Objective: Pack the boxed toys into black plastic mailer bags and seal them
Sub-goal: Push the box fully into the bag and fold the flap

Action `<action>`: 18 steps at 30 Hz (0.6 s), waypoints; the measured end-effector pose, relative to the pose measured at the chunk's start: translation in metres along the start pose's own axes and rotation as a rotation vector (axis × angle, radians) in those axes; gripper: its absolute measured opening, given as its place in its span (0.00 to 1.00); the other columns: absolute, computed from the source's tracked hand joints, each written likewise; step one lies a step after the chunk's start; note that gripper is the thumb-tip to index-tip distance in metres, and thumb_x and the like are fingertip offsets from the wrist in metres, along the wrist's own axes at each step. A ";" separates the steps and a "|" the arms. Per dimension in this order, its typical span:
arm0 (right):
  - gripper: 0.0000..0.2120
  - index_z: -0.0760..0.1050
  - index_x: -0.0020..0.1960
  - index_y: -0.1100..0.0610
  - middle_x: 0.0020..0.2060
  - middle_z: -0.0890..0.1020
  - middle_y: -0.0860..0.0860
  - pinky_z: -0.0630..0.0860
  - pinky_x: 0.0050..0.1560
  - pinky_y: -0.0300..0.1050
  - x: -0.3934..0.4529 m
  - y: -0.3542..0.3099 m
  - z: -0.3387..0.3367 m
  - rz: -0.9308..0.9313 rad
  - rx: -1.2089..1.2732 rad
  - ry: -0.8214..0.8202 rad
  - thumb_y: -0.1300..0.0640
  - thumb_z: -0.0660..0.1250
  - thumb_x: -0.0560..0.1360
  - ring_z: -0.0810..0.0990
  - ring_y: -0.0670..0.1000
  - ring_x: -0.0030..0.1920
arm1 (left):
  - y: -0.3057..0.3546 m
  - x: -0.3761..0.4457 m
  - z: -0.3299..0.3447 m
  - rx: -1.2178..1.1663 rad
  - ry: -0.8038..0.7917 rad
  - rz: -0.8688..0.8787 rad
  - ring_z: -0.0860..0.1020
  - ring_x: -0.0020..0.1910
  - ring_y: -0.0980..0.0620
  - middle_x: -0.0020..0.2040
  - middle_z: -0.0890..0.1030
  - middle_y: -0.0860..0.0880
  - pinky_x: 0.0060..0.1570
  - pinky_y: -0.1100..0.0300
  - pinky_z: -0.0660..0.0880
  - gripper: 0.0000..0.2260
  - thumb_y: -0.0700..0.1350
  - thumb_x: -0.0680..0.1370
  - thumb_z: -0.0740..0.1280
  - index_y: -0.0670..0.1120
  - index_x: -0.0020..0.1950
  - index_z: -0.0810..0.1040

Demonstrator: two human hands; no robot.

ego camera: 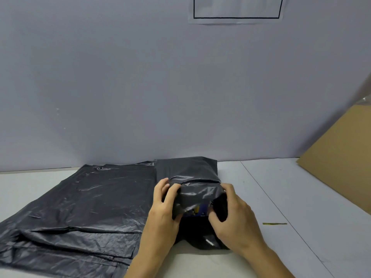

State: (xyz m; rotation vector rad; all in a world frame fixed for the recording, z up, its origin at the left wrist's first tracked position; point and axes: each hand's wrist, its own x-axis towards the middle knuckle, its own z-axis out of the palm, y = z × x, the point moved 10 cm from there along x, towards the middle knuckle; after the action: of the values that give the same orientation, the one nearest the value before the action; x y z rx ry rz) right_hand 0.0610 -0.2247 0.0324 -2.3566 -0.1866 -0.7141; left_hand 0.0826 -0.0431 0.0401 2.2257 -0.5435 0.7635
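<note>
The boxed toy [197, 211] sits at the near centre of the surface [261, 197], mostly inside a black mailer bag [192, 177], with only a blue printed corner showing at the bag's near mouth. The left hand [163, 205] and right hand [230, 209] each grip the bag film at the box's sides, fingers curled round it. In my judgement the step is seating the box fully: draw the film evenly over both sides before folding, and keep the loose bags [80, 207] at left clear of the flap.
</note>
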 end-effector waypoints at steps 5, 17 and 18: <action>0.12 0.69 0.51 0.44 0.38 0.76 0.36 0.76 0.35 0.33 0.005 0.012 -0.017 0.046 0.000 0.106 0.58 0.69 0.77 0.78 0.42 0.38 | 0.004 0.004 0.007 0.020 -0.077 0.033 0.70 0.65 0.58 0.72 0.71 0.50 0.64 0.78 0.60 0.27 0.26 0.69 0.73 0.44 0.65 0.78; 0.14 0.69 0.42 0.46 0.34 0.76 0.42 0.74 0.31 0.39 0.002 0.038 -0.012 0.180 -0.104 0.028 0.63 0.69 0.71 0.75 0.46 0.33 | -0.013 0.023 0.004 0.071 -0.047 -0.086 0.75 0.37 0.47 0.53 0.74 0.51 0.30 0.52 0.72 0.16 0.21 0.63 0.65 0.40 0.42 0.77; 0.14 0.68 0.42 0.46 0.34 0.77 0.42 0.73 0.31 0.38 0.002 0.041 -0.011 0.196 -0.103 0.026 0.64 0.69 0.70 0.75 0.46 0.33 | -0.012 0.019 0.003 0.075 -0.066 -0.072 0.76 0.39 0.48 0.56 0.73 0.51 0.32 0.51 0.74 0.18 0.22 0.64 0.65 0.41 0.45 0.78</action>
State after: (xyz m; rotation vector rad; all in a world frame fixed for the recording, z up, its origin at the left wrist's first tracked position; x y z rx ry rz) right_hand 0.0699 -0.2639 0.0176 -2.4194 0.0938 -0.6722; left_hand 0.1048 -0.0404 0.0452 2.3334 -0.4708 0.6860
